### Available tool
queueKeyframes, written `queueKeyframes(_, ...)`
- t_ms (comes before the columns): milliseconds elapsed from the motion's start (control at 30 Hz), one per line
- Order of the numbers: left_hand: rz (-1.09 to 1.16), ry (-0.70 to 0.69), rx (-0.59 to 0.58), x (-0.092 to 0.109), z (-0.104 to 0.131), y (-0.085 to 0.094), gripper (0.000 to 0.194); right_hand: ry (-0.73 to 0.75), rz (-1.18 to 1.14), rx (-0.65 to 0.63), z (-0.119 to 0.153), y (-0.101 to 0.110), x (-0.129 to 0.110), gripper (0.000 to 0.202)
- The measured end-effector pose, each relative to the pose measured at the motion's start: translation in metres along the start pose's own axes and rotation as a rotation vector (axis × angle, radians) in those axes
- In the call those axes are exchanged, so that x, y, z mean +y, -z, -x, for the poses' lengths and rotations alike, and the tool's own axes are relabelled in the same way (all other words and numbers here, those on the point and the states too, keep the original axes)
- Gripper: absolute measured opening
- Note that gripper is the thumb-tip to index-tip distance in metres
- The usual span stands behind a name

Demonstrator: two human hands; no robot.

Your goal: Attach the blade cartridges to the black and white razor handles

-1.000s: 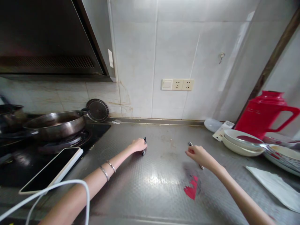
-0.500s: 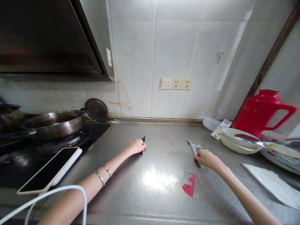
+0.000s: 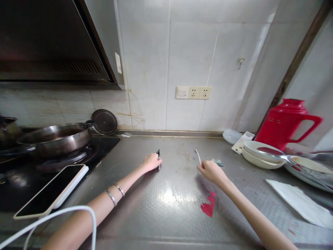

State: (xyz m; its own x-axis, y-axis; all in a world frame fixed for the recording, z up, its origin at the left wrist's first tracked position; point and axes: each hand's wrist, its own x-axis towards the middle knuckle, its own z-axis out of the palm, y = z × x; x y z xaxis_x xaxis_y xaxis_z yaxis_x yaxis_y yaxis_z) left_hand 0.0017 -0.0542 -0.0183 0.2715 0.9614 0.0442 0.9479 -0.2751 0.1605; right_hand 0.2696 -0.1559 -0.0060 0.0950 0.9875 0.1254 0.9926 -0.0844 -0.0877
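Observation:
My left hand [image 3: 151,161] rests on the steel counter [image 3: 171,180] with its fingers closed around a small dark tool [image 3: 158,155] whose tip points up. My right hand [image 3: 212,171] is a short way to the right, gripping a thin white stick-like item [image 3: 198,156] that juts up and away from the fingers. A small teal-tipped object [image 3: 218,162] lies on the counter just beyond that hand. A red scrap [image 3: 208,206] lies on the counter near my right forearm.
A pan [image 3: 56,138] sits on the black stove at left, a phone [image 3: 50,190] with a white cable at its front edge. Stacked bowls [image 3: 262,154], plates and a red jug [image 3: 284,123] stand at right, with a white paper [image 3: 299,203] nearby. A socket strip [image 3: 194,92] is on the wall.
My right hand has shifted left with the thin white item, lifting its end off the counter. My left hand has stayed on the dark tool.

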Motion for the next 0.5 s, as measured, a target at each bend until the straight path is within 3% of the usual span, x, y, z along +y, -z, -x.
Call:
queueKeyframes(267,-0.007,-0.039,-0.002,0.014,0.0,-0.002,0.033,0.164,-0.021,-0.044,0.005,-0.013,-0.089,0.037)
queueKeyframes(500,-0.012,-0.023,-0.023,0.016,-0.001,-0.007,0.033,0.182,-0.012,-0.09,0.0,-0.018,-0.122,0.038)
